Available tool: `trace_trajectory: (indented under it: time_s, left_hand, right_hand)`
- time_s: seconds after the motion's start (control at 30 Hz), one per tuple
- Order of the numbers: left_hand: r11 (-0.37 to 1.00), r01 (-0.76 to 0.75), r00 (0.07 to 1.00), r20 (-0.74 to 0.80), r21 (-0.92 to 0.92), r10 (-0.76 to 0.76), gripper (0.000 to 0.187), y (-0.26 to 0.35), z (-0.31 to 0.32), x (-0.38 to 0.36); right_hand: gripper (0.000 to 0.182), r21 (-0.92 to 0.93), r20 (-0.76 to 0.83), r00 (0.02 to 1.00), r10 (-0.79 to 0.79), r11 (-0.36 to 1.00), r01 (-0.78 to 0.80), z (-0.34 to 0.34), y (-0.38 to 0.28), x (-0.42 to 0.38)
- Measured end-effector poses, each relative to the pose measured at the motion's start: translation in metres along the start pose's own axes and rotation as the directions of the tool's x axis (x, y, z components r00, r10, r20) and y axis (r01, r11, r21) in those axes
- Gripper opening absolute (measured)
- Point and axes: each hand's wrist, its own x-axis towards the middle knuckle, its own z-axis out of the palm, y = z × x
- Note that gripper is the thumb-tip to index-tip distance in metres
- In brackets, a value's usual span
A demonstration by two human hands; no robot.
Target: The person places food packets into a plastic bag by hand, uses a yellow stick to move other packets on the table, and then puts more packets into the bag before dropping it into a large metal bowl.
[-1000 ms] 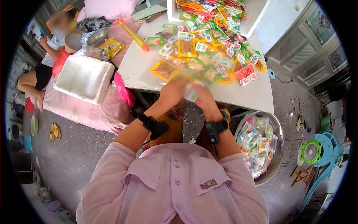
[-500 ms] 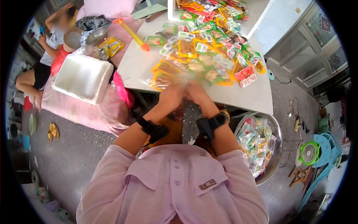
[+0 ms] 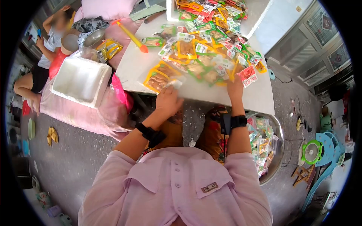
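Observation:
At the table's front edge, my left hand [image 3: 168,101] has its fingers closed on the near edge of a clear plastic bag [image 3: 177,81]. A yellow-edged snack packet [image 3: 158,78] with brown food in it lies in that bag. Farther right, my right hand [image 3: 235,90] reaches over the table edge, its fingertips closed at the near end of a yellow-edged packet [image 3: 234,71]. Beside those fingers lies a red-and-white packet [image 3: 248,75]. A heap of snack packets [image 3: 207,47] in green, yellow and red spreads behind both hands.
A white foam box [image 3: 260,22] with more packets stands at the back of the table [image 3: 132,71]. A yellow-and-orange stick [image 3: 130,35] lies at its left. By my right leg is a metal basin [image 3: 278,150] of filled bags. Left are an open foam box [image 3: 79,79] and a seated person [image 3: 52,45].
My hands were together at the table edge and are now apart. The left has moved slightly left and down; the right has gone right to the packets.

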Motion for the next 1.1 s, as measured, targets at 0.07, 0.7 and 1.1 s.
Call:
trace_trajectory:
  time_s: [0.07,0.7,1.1]
  left_hand:
    - [1.0,0.003,1.0,0.029,0.004,-0.003,0.033,-0.003,0.001,0.002]
    - [0.999,0.029,0.999,0.026,-0.019,-0.029,0.03,0.0,0.004,0.004]
    - [0.999,-0.033,0.996,-0.079,0.01,0.033,0.026,-0.002,0.01,0.003]
  right_hand:
    - [0.023,-0.205,0.117,0.967,0.227,0.958,-0.2,-0.001,0.007,0.004]
    - [0.026,0.066,0.195,0.962,0.19,0.976,-0.206,0.013,0.01,0.015]
    - [0.03,0.773,0.48,0.873,0.083,0.429,-0.466,0.011,0.045,0.014]
